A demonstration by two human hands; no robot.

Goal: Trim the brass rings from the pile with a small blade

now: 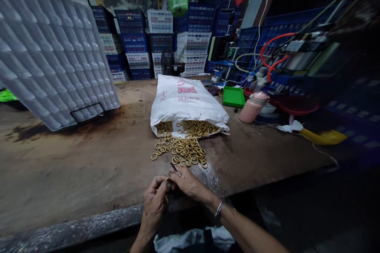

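Observation:
At the table's front edge my two hands are together, fingertips meeting. My left hand (pixel 154 198) is closed in a pinch; a small golden edge shows at its fingertips, apparently a brass ring mostly hidden by the fingers. My right hand (pixel 187 182) is closed around a slim tool (pixel 175 169) with a dark end pointing up and away; its kind cannot be made out. Just beyond the hands lies a loose pile of brass rings (pixel 187 148). It spills from the open mouth of a white woven sack (pixel 190 101) with red print, lying on its side.
The wooden table (pixel 89 174) has a worn front edge. At left leans a large translucent moulded panel (pixel 56 55). To the right are a green tray (pixel 233 96), a pink bottle (pixel 253 107), a red bowl (pixel 297 104) and a yellow scoop-like piece (pixel 323 136). Stacked crates (pixel 133 41) stand behind.

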